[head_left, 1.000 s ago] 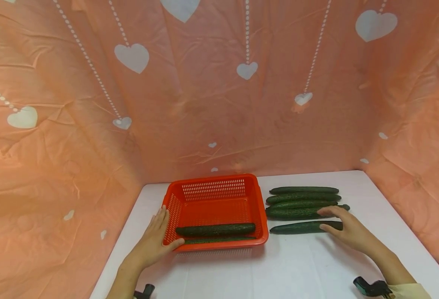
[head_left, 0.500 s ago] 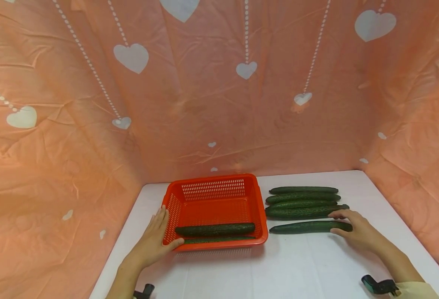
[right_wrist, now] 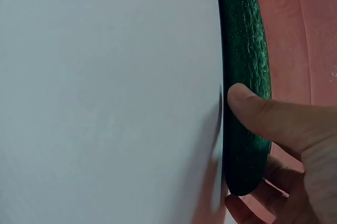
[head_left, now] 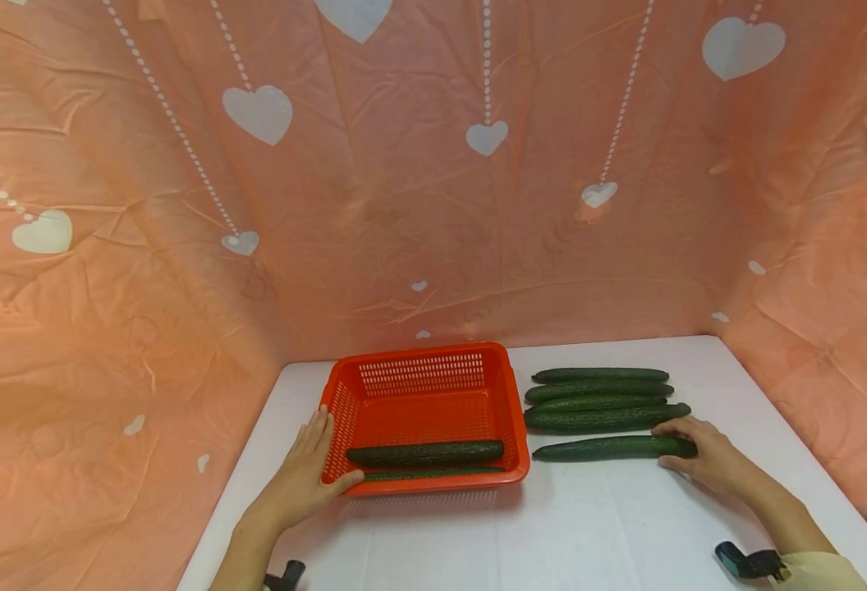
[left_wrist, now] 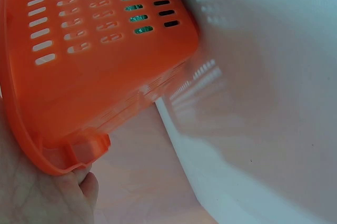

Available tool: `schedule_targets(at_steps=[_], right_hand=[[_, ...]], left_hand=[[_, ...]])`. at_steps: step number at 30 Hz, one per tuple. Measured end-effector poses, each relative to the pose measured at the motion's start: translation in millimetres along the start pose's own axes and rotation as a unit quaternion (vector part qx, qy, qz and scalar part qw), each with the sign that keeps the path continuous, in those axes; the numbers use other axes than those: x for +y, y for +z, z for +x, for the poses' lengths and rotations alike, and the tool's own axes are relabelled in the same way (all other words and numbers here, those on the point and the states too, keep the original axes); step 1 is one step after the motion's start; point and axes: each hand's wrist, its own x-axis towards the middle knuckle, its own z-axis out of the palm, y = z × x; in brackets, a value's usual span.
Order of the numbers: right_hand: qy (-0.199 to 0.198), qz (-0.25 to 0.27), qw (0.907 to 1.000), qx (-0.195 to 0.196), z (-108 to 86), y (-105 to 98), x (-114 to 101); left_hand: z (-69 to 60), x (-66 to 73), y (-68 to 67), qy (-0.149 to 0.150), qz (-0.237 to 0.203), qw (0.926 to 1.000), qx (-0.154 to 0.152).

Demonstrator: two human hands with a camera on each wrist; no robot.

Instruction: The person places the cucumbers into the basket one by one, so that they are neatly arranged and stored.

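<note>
The red slotted basket [head_left: 433,486] stands on the white table, two cucumbers lying along its near side, one of them [head_left: 426,454] in plain view. My left hand [head_left: 296,476] rests on its left rim with straight fingers, the thumb at the near corner; the left wrist view shows the hand [left_wrist: 42,197] under the basket's rim [left_wrist: 31,150]. On the right, my right hand [head_left: 714,460] grips the right end of the nearest cucumber [head_left: 596,449]. In the right wrist view the thumb of the hand [right_wrist: 295,150] lies on this cucumber [right_wrist: 245,39], fingers around its far side.
Behind the gripped cucumber, several more cucumbers [head_left: 596,420] lie side by side, right of the basket. An orange cloth with white hearts [head_left: 433,205] hangs behind the table [head_left: 478,550] and at both sides.
My right hand has moved right along the nearest cucumber to its end, and the thumb and fingers have closed on it. The left hand and the basket have stayed in place.
</note>
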Motion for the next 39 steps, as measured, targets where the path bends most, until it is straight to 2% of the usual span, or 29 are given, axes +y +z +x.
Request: schedule_targets(at_steps=[7,14,24,28,35,39], right_hand=[[-0.007,-0.003,1.0,0.005,1.2,1.5,0.5],[0.026,0.033,0.9988,-0.023,-1.1,-3.5,-2.6],[0.006,0.046,0.9988,-0.011,-3.8,-11.5,-7.9],[-0.013,0.056,0.9983,0.006,-5.7,-16.1,-9.9],[-0.078,0.059,0.9932,0.064,-1.9,-23.8,-12.4],[-0.077,0.082,0.9909,0.074,1.7,-31.4,-16.8]], left_hand=[[0.0,0.6,-0.3,0.0,0.001,1.0,0.001],[0.3,1.0,-1.0,-0.001,0.004,1.0,-0.003],[0.6,0.5,-1.1,-0.002,0.006,1.0,-0.006],[0.9,-0.8,0.1,-0.001,0.01,0.9999,-0.008],[0.7,-1.0,0.4,-0.002,0.008,0.9999,-0.01],[0.3,-0.7,0.1,-0.001,0.006,0.9999,-0.009]])
